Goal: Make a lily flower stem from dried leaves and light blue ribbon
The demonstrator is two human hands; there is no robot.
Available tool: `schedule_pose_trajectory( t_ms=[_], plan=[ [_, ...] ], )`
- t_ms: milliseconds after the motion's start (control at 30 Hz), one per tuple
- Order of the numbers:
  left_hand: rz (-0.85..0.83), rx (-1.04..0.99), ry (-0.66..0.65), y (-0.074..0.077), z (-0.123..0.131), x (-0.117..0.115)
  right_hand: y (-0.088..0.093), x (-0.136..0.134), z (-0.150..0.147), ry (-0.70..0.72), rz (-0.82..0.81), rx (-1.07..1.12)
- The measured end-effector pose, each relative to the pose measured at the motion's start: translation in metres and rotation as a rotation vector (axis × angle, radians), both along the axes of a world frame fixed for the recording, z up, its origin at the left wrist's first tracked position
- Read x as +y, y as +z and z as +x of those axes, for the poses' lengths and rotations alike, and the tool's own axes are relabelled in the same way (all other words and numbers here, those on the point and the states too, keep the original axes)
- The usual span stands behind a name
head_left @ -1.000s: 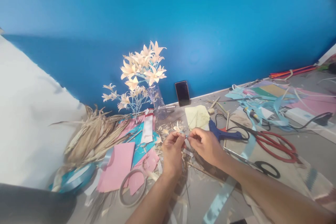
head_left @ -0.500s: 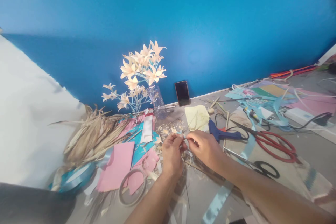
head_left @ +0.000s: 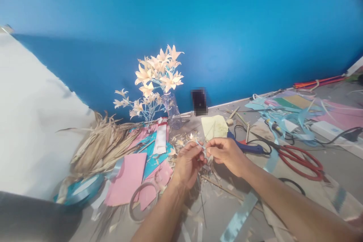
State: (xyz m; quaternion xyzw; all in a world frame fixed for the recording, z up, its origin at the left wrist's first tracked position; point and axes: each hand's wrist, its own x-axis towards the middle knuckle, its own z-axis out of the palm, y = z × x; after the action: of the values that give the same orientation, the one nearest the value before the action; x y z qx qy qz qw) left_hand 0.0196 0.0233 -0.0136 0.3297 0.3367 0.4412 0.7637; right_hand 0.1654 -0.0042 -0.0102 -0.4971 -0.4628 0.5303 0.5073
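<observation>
Our left hand [head_left: 187,166] has its grip closed in a pinch on a small cream flower [head_left: 191,137], whose bloom pokes out just beyond the fingertips, above the scraps on the surface [head_left: 215,211]. Our right hand [head_left: 228,155] pinches too, thumb against fingers, on a thin blue strip [head_left: 202,145] that runs between the two hands. Our fingers cover most of the flower's stem, and we cannot make out exactly where strip and stem meet.

Just past our right hand, the blue glue gun [head_left: 252,148] is partly hidden by the knuckles. Our right forearm hides most of a second pair of scissors, leaving only the black handle [head_left: 296,183] showing; the red-handled scissors [head_left: 303,162] lie in fuller view near it. Our left forearm overlaps the edge of the tape ring [head_left: 131,204]. Farther back, near the clear bottle [head_left: 172,111] of cream blooms, a dark upright object [head_left: 199,102] is blurred into blocks. Both our forearms are cut off by the lower part of the frame.

Compared with half a second ago, our fingertips stand a little farther apart, more of the blue strip shows, the silver scissor blades have gone behind our arm, and the whole view has shifted slightly.
</observation>
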Motion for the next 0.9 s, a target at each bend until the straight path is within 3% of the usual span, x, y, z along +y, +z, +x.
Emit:
schedule_pose_trajectory(
  t_ms=[67,167,400,567,633,733,900],
  plan=[
    [0.010,0.000,-0.003,0.000,0.000,0.000,0.000,0.001,0.000,0.035,-0.037,0.117],
    [0.017,0.025,0.072,-0.001,0.000,0.000,0.000,0.000,0.000,0.016,-0.030,0.076],
    [0.053,0.070,0.212,-0.004,0.004,-0.002,-0.006,-0.004,-0.004,-0.083,0.262,-0.484],
    [0.078,0.112,0.231,-0.006,0.006,-0.005,-0.013,-0.005,-0.009,-0.164,0.538,-0.769],
    [0.068,0.097,0.195,-0.007,0.007,-0.007,-0.012,-0.005,-0.009,-0.226,0.578,-0.808],
    [0.059,-0.011,0.108,-0.006,0.008,-0.008,-0.008,-0.004,-0.005,-0.265,0.435,-0.661],
    [0.039,-0.017,0.050,-0.008,0.008,-0.007,-0.001,-0.001,0.001,-0.142,0.081,-0.229]
  ],
)
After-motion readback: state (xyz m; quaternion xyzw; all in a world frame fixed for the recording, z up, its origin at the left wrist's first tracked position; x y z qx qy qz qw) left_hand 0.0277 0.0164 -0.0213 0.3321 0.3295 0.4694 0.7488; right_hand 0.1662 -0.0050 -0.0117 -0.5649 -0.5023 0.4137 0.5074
